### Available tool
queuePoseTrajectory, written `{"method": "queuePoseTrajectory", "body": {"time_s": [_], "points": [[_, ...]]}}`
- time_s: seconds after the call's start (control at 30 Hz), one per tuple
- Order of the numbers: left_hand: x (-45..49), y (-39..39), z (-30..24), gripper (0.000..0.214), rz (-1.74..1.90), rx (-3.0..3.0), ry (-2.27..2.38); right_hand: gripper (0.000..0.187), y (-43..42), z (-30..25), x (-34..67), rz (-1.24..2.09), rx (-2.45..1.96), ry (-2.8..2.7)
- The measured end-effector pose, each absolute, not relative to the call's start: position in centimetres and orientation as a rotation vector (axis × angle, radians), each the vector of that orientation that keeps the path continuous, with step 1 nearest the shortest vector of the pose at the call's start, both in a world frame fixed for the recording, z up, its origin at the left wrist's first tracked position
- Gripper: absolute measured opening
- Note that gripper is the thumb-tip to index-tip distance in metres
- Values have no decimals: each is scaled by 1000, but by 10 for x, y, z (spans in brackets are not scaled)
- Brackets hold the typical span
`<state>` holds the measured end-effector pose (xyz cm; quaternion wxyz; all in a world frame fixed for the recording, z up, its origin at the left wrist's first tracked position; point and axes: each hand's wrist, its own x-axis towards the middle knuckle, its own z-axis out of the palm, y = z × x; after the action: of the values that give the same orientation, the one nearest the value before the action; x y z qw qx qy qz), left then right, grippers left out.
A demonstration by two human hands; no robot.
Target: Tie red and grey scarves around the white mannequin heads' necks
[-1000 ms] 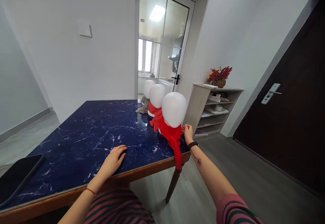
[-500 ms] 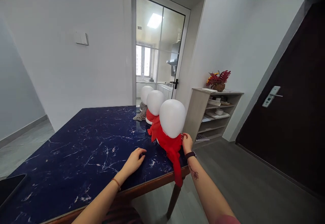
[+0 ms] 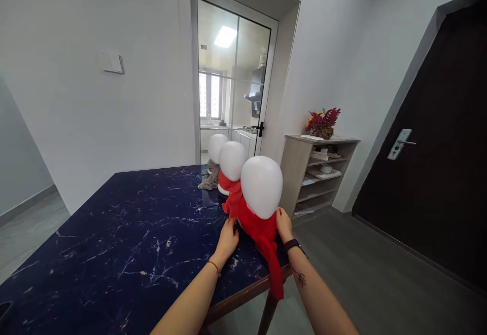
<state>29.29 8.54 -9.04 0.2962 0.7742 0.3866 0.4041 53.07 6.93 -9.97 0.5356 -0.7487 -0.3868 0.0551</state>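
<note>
Three white mannequin heads stand in a row along the right side of a dark blue marble table (image 3: pixel 125 238). The nearest head (image 3: pixel 262 185) wears a red scarf (image 3: pixel 266 244) whose end hangs over the table edge. My left hand (image 3: pixel 227 240) is closed on the scarf's left side at the head's base. My right hand (image 3: pixel 283 223) grips the scarf on the right side of the neck. The middle head (image 3: pixel 232 160) also wears a red scarf, and the far head (image 3: pixel 216 147) wears a beige one (image 3: pixel 208 179).
A glass door (image 3: pixel 232 81) to a kitchen lies behind the heads. A low open shelf (image 3: pixel 317 173) with a basket of red flowers (image 3: pixel 322 122) stands to the right, beside a dark door (image 3: pixel 437 173). Grey floor lies to the right of the table.
My left hand slid across the table from its near edge to the nearest head and closed on the scarf. The view shifted forward, and the dark tablet at the left edge left the frame.
</note>
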Motion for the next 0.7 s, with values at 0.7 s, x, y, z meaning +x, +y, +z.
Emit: {"method": "queuePoseTrajectory", "body": {"time_s": [0.7], "points": [[292,64,-86,76,1109,1928,747,32,50,-93,515,95,-1625,-1041]]}}
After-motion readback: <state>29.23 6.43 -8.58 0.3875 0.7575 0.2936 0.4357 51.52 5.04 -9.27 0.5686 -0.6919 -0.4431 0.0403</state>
